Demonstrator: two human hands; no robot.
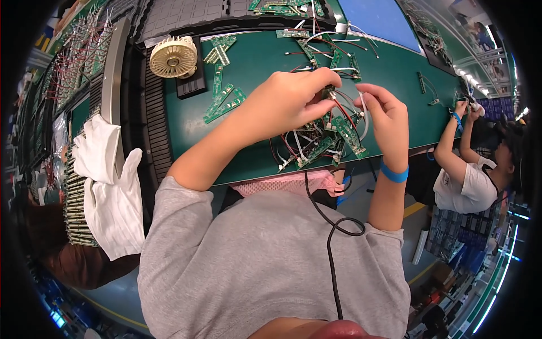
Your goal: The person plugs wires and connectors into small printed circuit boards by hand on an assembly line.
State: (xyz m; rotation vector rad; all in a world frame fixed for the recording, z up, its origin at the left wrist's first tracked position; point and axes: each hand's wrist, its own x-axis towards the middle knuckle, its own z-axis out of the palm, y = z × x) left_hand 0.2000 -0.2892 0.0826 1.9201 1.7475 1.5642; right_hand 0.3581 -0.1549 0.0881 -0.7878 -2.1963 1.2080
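Observation:
Above the green table point(257, 161), my left hand point(296, 100) pinches a small circuit board point(329, 92) between thumb and fingers. Most of that board is hidden by the hand. Thin red and white wires run from it to the right. My right hand point(385, 116) is closed at the fingertips on a white wire point(364, 116), which hangs in a loop. Just under both hands lies a heap of green circuit boards point(351, 137) with red, black and white wires tangled among them. A blue wrist strap point(394, 174) circles my right wrist.
Beyond my hands lie more wired boards point(339, 56). Bare boards point(226, 103) and a round cream fan point(173, 57) on a black box are at left. White gloves point(113, 189) rest on a rack. A black tray point(186, 20) stands behind; a co-worker point(471, 181) sits at right.

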